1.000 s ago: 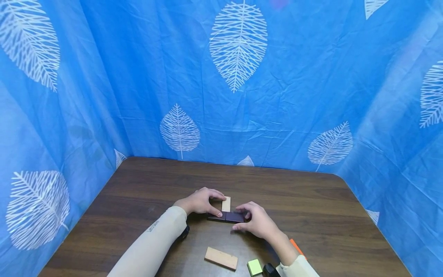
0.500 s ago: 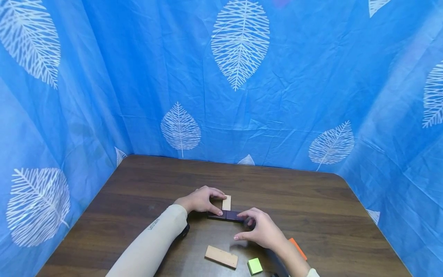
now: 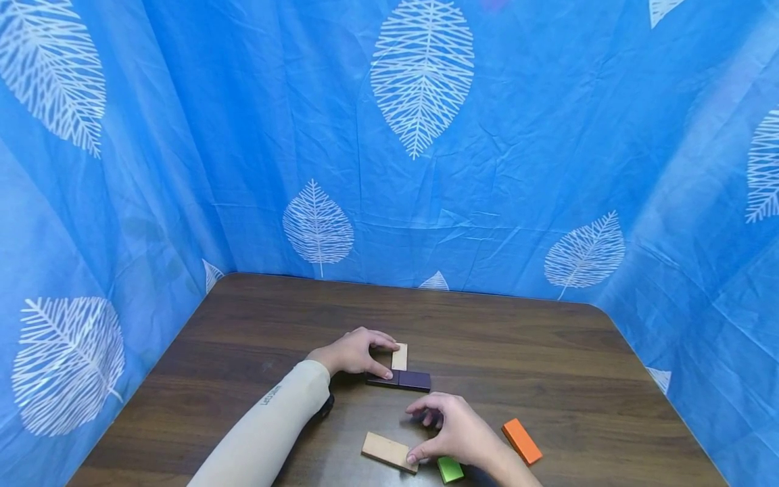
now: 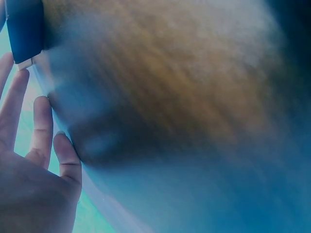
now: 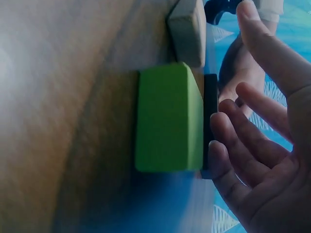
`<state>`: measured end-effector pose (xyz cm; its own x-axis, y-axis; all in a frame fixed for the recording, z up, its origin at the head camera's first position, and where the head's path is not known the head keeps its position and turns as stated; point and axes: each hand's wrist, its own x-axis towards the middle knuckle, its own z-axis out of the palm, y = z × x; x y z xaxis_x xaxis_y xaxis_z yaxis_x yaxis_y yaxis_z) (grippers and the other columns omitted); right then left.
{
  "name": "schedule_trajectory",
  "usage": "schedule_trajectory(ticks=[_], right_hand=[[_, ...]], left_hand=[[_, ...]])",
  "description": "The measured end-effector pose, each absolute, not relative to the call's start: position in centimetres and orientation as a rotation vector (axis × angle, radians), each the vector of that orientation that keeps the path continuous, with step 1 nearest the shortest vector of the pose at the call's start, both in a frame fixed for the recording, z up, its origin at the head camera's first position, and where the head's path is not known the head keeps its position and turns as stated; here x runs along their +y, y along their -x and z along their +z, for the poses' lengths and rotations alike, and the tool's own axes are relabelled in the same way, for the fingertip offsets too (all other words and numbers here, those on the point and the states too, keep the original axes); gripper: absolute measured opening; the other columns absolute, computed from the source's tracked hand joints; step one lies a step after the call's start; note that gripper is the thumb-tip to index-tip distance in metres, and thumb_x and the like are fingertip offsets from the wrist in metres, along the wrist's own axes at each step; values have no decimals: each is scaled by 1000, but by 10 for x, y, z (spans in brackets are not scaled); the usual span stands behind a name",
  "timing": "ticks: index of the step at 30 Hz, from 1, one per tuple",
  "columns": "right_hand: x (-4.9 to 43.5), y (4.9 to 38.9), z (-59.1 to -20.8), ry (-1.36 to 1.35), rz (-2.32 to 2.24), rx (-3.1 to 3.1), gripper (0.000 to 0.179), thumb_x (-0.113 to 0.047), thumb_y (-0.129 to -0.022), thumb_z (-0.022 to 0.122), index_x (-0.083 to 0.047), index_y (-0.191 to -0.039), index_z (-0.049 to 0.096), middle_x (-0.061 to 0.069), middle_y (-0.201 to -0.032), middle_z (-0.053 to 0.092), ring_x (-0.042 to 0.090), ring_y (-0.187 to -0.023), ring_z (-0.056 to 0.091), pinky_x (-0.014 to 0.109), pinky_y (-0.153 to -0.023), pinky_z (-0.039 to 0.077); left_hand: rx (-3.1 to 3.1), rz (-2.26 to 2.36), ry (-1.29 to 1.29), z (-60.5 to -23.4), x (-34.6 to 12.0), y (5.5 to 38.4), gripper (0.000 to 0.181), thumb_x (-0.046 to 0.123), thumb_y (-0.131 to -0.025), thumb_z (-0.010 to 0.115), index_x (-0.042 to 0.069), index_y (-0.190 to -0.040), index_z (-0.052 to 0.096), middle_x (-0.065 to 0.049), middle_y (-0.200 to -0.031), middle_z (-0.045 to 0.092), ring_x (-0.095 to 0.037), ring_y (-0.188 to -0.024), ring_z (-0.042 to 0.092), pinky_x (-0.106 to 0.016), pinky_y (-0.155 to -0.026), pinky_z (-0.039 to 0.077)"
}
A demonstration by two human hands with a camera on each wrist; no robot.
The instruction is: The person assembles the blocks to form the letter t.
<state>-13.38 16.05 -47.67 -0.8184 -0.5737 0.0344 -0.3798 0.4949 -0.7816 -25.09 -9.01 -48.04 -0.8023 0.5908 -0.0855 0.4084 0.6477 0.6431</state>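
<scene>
Two dark purple blocks, a left one (image 3: 379, 380) and a right one (image 3: 415, 381), lie end to end on the table. A pale wooden block (image 3: 399, 358) meets them from behind, near their joint. My left hand (image 3: 351, 352) rests over the left end, its thumb on the left dark block and a fingertip at the pale block. In the left wrist view a dark block (image 4: 25, 29) stands beyond the fingertips. My right hand (image 3: 462, 433) hovers with fingers and thumb apart, the thumb overlapping the right end of a nearer wooden block (image 3: 383, 448).
A green block (image 3: 450, 469) lies partly under my right hand; in the right wrist view that green block (image 5: 165, 121) looms large. To the right is an orange block (image 3: 521, 441). Blue leaf-print cloth (image 3: 389, 223) hangs behind the brown table (image 3: 292, 304) and at both sides.
My right hand has left the right dark block and come back toward the nearer wooden block, uncovering the orange block. The left hand stays put.
</scene>
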Motion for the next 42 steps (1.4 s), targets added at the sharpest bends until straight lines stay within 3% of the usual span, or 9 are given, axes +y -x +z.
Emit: schedule_trajectory(ticks=[12, 33, 42], right_hand=[[148, 124, -483, 875, -1309, 2444, 47, -25, -65, 97, -8, -104, 75, -5, -94, 70, 3, -76, 60, 23, -67, 52], [133, 115, -489, 621, -1313, 2472, 39, -21, -59, 100, -12, -87, 73, -13, -72, 61, -1, -62, 53, 20, -58, 46], [130, 112, -490, 651, -1323, 2478, 29, -22, -64, 97, -14, -82, 77, -15, -68, 61, -2, -58, 53, 20, -52, 44]], left_hand=[[2576, 913, -804, -482, -91, 250, 56, 37, -82, 85, 19, -132, 69, 0, -140, 59, -26, -135, 47, -51, -110, 34], [2576, 917, -792, -483, -90, 251, 56, 39, -81, 85, 21, -132, 69, 0, -141, 58, -27, -136, 46, -54, -111, 31], [2576, 938, -809, -482, -91, 250, 56, 37, -81, 86, 20, -131, 70, -1, -140, 59, -26, -134, 48, -53, -110, 33]])
